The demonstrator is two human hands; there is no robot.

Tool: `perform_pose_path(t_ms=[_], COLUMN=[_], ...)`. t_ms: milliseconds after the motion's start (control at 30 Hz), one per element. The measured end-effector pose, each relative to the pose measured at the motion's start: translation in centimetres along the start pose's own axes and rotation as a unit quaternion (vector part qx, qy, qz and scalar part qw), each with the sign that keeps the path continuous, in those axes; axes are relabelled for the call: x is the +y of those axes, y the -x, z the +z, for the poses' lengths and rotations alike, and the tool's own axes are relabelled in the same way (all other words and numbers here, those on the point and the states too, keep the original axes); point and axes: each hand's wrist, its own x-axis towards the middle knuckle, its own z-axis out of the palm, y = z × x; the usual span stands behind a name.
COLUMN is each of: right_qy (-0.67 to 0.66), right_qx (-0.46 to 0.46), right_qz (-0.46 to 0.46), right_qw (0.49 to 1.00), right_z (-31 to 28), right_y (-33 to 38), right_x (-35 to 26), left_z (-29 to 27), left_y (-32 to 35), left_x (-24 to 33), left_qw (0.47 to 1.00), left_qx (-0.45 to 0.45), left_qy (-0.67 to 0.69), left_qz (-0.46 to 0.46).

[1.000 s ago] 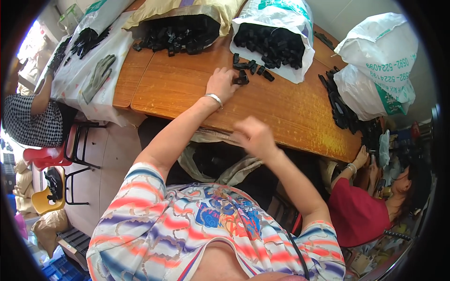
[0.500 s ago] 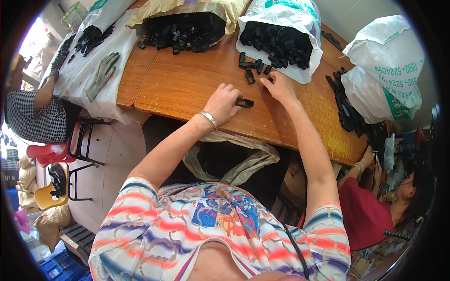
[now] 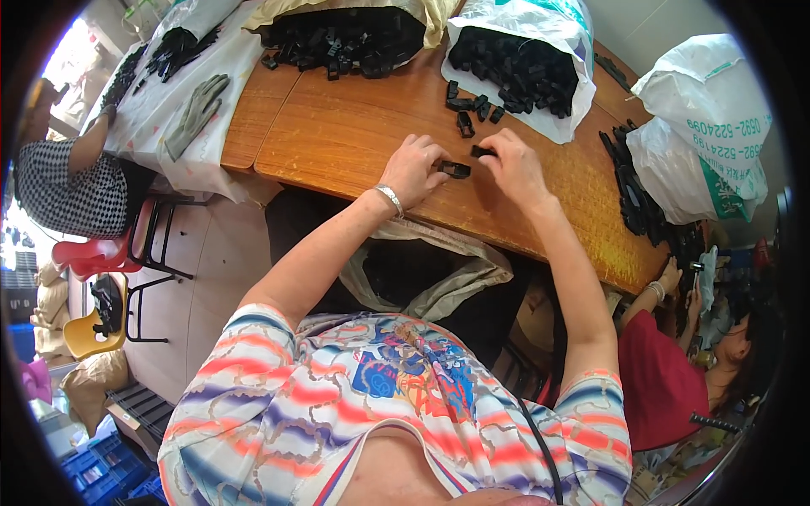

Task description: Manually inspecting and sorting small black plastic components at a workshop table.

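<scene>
My left hand (image 3: 415, 173) grips a hollow black plastic part (image 3: 456, 170) between thumb and fingers, just over the wooden table (image 3: 337, 126). A short gap to its right, my right hand (image 3: 515, 169) pinches a smaller black plastic piece (image 3: 483, 152). The two parts are apart. Beyond my hands lie several loose black pieces (image 3: 465, 125), spilling from a white sack (image 3: 557, 126) full of small black parts. An open sack (image 3: 405, 229) with a pale rim sits on my lap below the table edge; its inside is dark.
A tan sack (image 3: 434, 18) of black parts lies open at the far side. White bags (image 3: 709, 135) and long black parts (image 3: 629, 190) stand at right. Grey gloves (image 3: 198, 116) rest on the left table. Co-workers sit left (image 3: 76, 185) and right (image 3: 662, 379).
My right hand has drawn back from the loose pieces toward my left hand, now with a small black piece in its fingers. The left hand keeps its part. The view has shifted slightly.
</scene>
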Motion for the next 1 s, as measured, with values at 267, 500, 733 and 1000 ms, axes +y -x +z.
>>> perform_pose_path(t_ms=[267, 500, 733, 1000], right_qy=[-0.015, 0.020, 0.106, -0.038], right_qx=[0.034, -0.012, 0.041, -0.041], right_qz=[-0.075, -0.062, -0.070, -0.049], right_qw=[0.996, 0.998, 0.991, 0.997], right_z=[2.9, 3.2, 4.6, 3.8], right_y=[1.4, 1.7, 3.1, 9.2], right_x=[-2.6, -2.8, -3.8, -8.1], left_z=[0.1, 0.1, 0.5, 0.0], left_y=[0.0, 0.0, -0.1, -5.0], left_x=[0.1, 0.1, -0.2, -0.3], left_qw=[1.000, 0.999, 1.000, 0.998], left_qx=[-0.014, -0.021, 0.008, 0.010], left_qy=[-0.003, 0.005, -0.002, 0.022], left_qz=[-0.020, -0.026, 0.013, -0.056])
